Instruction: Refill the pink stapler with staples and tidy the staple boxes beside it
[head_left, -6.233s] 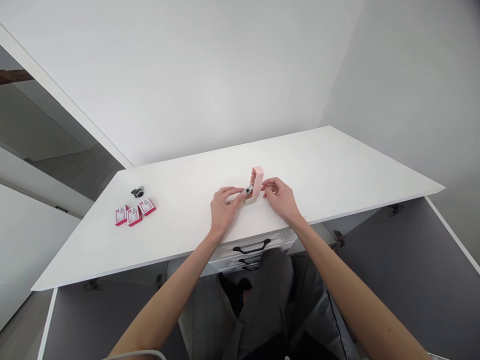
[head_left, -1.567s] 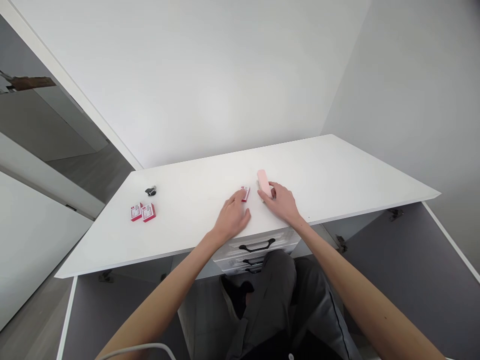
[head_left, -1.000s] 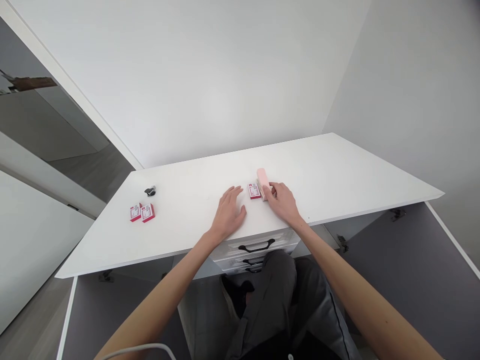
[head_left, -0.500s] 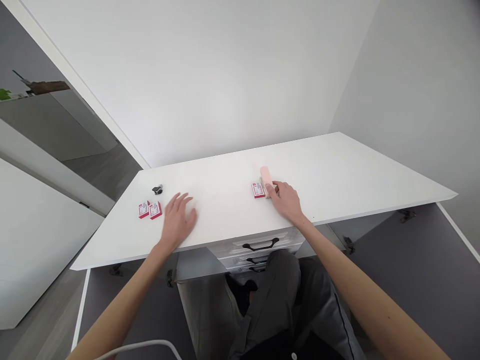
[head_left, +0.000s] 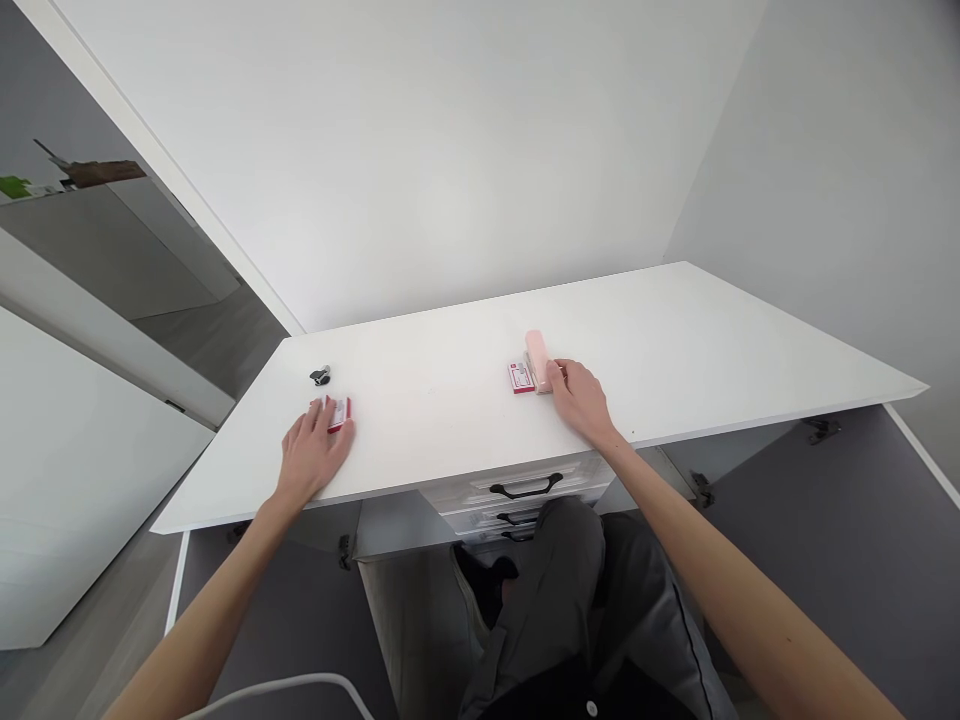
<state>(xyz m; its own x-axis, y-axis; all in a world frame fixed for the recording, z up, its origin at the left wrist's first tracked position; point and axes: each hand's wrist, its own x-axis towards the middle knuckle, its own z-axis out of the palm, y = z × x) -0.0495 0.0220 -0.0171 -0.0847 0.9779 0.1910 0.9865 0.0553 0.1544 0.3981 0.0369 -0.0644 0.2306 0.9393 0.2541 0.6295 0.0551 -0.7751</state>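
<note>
My left hand (head_left: 309, 456) lies over small red and white boxes on the left of the white tabletop. Its fingers cover most of the left one, and the thumb is at the near right side of the right box (head_left: 342, 412). A small black and silver object (head_left: 321, 376), perhaps a binder clip, sits just beyond. Near the middle, a pink stapler (head_left: 538, 358) stands close against another red and white box (head_left: 520, 377). Beside the stapler's right near end is my right hand (head_left: 581, 398), its thumb at the side and the fingers loosely curled.
The white tabletop (head_left: 442, 430) meets a wall behind. Below its front edge are drawers with black handles (head_left: 526, 487) and open cabinet doors (head_left: 810, 500) on both sides. A white cable (head_left: 285, 683) runs across the lower left.
My left hand has moved left and down onto the boxes, and the right box has shifted rightward. My right hand has slid slightly right, its thumb coming off the stapler's top.
</note>
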